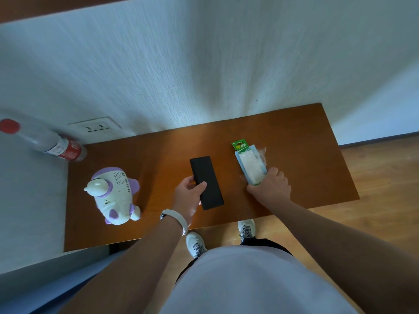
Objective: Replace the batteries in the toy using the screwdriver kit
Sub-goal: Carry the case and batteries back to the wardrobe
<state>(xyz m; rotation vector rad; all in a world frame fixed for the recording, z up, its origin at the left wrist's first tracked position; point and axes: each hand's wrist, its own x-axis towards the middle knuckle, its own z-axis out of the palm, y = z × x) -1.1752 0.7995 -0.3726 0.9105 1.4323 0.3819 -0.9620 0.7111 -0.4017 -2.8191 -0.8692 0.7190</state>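
Wooden table [294,132]: left hand [189,196] grasping black case [206,182]; right hand [271,188] grasping battery pack [250,164].

the right hand [269,189] covers the near end of the battery pack [250,165], whose green label is too blurred to read. the left hand [189,196] hides part of the black case [206,182]. the bottle [45,141], blurred, is cut by the left edge. both forearms run out of frame.
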